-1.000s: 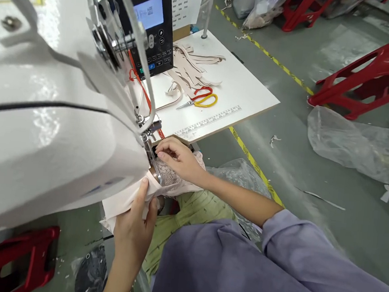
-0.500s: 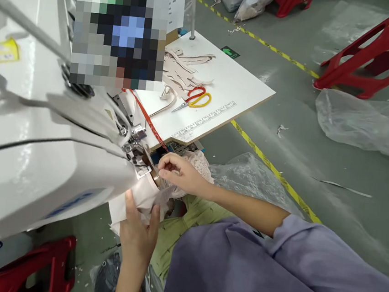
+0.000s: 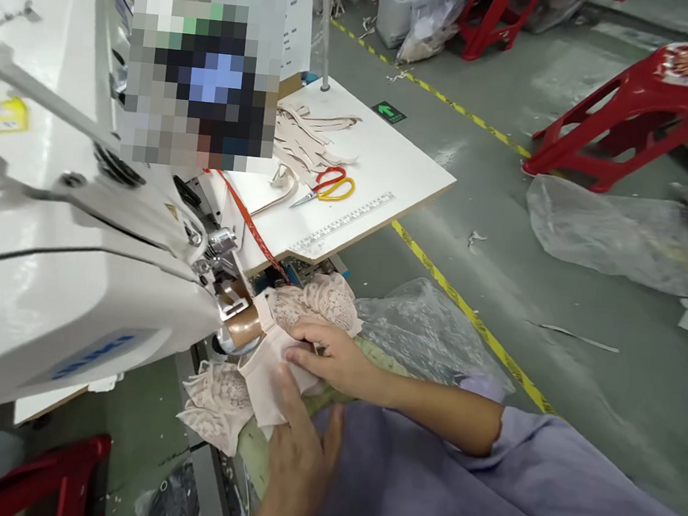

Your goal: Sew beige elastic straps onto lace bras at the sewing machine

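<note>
- Cloth, pale pink and smooth with two lacy moulded ends [image 3: 262, 392], sits in front of the rounded, bronze-coloured metal arm [image 3: 244, 328] of our large glossy white sewing machine [image 3: 100, 324]; whether they touch, we cannot tell.
- Our right hand [image 3: 334, 360] lies on the upper side of the cloth, thumb and forefinger slightly apart at their tips; we cannot tell whether it pinches.
- Our left hand [image 3: 302, 440] is blurred, fingers against the lower side and thumb held away, so its grip is also unclear.
- To handle this well, we should keep the smooth middle flat between both hands, with light, even tension and no fold underneath.
- We should keep fingertips back from the shiny metal presser foot [image 3: 233, 306] and let both lacy ends hang without snagging.
- The notched edge of the white rectangular tabletop [image 3: 413, 171] lies close above the upper lacy end; we lift around it rather than drag across.
- Our freest room is toward the lap, away from the machine.
- Red-and-yellow-handled metal scissors [image 3: 318, 194] lie on the tabletop, well apart from our fingers.
- A thin orange-red patterned strap [image 3: 250, 225] runs down past the tabletop edge, so we steer clear.
</note>
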Demonstrator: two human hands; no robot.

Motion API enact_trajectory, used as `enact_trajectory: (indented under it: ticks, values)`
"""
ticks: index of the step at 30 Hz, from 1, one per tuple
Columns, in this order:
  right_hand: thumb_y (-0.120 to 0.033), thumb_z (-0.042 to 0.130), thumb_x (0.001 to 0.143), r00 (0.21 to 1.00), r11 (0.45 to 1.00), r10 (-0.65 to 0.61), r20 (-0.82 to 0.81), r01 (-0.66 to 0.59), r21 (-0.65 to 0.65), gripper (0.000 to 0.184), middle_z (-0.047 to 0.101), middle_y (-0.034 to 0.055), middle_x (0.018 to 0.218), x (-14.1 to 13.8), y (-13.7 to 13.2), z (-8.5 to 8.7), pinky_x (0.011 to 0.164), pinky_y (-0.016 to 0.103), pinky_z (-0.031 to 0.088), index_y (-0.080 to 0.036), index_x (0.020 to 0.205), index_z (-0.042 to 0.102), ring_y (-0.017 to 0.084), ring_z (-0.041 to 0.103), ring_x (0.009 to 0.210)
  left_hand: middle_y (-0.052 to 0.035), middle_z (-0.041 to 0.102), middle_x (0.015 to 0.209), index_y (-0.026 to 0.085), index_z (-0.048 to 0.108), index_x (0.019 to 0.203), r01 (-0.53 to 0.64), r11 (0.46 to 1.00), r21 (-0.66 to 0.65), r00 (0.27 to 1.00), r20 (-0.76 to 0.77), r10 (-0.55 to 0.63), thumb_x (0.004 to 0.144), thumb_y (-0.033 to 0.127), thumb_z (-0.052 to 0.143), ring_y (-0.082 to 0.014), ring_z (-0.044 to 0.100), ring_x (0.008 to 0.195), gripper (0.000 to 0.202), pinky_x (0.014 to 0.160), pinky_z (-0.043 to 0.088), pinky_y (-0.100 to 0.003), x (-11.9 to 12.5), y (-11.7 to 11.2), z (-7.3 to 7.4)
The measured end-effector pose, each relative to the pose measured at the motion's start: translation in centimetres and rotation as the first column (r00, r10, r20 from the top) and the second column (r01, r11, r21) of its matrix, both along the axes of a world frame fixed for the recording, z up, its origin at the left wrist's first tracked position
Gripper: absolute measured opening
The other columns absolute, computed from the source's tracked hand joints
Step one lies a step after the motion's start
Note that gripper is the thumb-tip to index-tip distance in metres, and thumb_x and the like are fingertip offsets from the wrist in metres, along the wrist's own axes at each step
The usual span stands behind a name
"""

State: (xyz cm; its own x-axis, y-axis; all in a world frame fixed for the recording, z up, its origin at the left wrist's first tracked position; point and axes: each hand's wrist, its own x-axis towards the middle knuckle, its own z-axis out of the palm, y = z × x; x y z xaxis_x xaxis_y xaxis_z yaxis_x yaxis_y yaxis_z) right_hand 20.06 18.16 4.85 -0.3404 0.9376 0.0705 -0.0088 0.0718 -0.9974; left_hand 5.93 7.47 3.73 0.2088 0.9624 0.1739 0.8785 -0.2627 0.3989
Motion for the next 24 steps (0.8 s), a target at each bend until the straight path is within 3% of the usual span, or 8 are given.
enact_trajectory:
  ticks: [2,4,8,12,15,18,22,24]
  values:
    - [-0.04,0.059,0.093,1.0,1.0,0.004,-0.014,-0.004,-0.02,0.026,0.057,0.0018,0.083,0.9,-0.3,0.3,0.074,0.028,0.042,-0.017,0.084,0.065,0.015,0.054,0.079,-0.027,0.072,0.104,0.004,-0.005,0.157,0.015,0.998,-0.06,1.0,0.009,-0.015,0.095,0.036,0.056,-0.0304,0.074,0.077,0.092,0.061,0.059,-0.037,0.9,-0.6,-0.4]
    - [-0.044,0.057,0.094,1.0,0.998,0.012,-0.015,-0.013,-0.069,0.03,0.058,0.0027,0.083,1.6,-0.4,0.6,0.073,0.029,0.043,-0.016,0.085,0.066,0.016,0.054,0.078,-0.0201,0.074,0.092,0.003,-0.004,0.156,0.054,0.995,-0.081,0.998,0.032,-0.052,0.096,0.038,0.054,-0.0294,0.074,0.077,0.091,0.061,0.059,-0.036,1.2,-0.7,-0.6]
    - [-0.049,0.055,0.093,0.996,0.968,0.027,-0.086,-0.047,-0.245,0.036,0.055,0.0013,0.075,2.5,-0.2,0.8,0.058,0.026,0.039,-0.016,0.086,0.065,0.013,0.049,0.066,-0.0237,0.069,0.118,0.011,0.005,0.157,0.089,0.985,-0.148,0.982,0.178,-0.062,0.095,0.038,0.055,-0.0307,0.072,0.101,0.085,0.068,0.061,-0.037,0.7,-0.3,-0.1]
    - [-0.046,0.06,0.09,0.982,0.934,0.026,-0.188,-0.091,-0.345,0.031,0.057,0.0006,0.073,2.7,-0.1,0.6,0.052,0.023,0.035,-0.015,0.088,0.065,0.012,0.049,0.061,-0.0073,0.077,0.097,0.021,0.019,0.155,0.149,0.941,-0.303,0.929,0.37,-0.028,0.096,0.031,0.055,-0.0195,0.075,0.084,0.07,0.057,0.058,-0.025,-1.1,0.4,1.4]
    - [-0.042,0.061,0.088,0.978,0.917,0.051,-0.202,-0.126,-0.379,0.027,0.056,-0.0007,0.069,2.7,-0.2,0.4,0.052,0.023,0.034,-0.016,0.083,0.064,0.011,0.047,0.059,-0.0042,0.076,0.09,0.021,0.041,0.144,0.082,0.983,-0.167,0.937,0.349,-0.019,0.095,0.026,0.055,-0.0176,0.073,0.079,0.051,0.071,0.06,-0.029,-2.7,1.3,2.5]
    - [-0.041,0.06,0.086,0.977,0.898,0.1,-0.19,-0.171,-0.406,0.026,0.055,-0.0011,0.068,2.7,-0.3,0.4,0.053,0.023,0.034,-0.016,0.079,0.062,0.011,0.046,0.059,-0.0083,0.073,0.101,0.02,0.054,0.131,0.022,0.999,0.033,0.959,0.283,-0.031,0.094,0.023,0.056,-0.0209,0.071,0.094,0.037,0.081,0.058,-0.033,-3.5,2.7,3.6]
    - [-0.045,0.061,0.087,0.966,0.911,0.219,-0.138,-0.253,-0.325,0.03,0.054,-0.0013,0.07,2.8,-0.4,0.7,0.057,0.023,0.037,-0.016,0.081,0.06,0.011,0.048,0.063,-0.0194,0.055,0.138,0.016,0.037,0.146,0.199,0.971,0.133,0.961,0.168,-0.22,0.093,0.018,0.055,-0.0287,0.049,0.134,0.056,0.105,0.046,-0.046,-3.3,5.0,4.9]
    - [-0.045,0.064,0.086,0.954,0.936,0.298,-0.025,-0.297,-0.188,0.029,0.055,-0.0013,0.073,2.9,-0.4,0.9,0.06,0.024,0.038,-0.018,0.081,0.06,0.012,0.05,0.065,-0.02,0.057,0.136,0.013,0.038,0.144,0.31,0.948,0.071,0.941,0.123,-0.317,0.093,0.018,0.055,-0.0283,0.052,0.13,0.054,0.105,0.045,-0.046,-3.1,5.8,5.1]
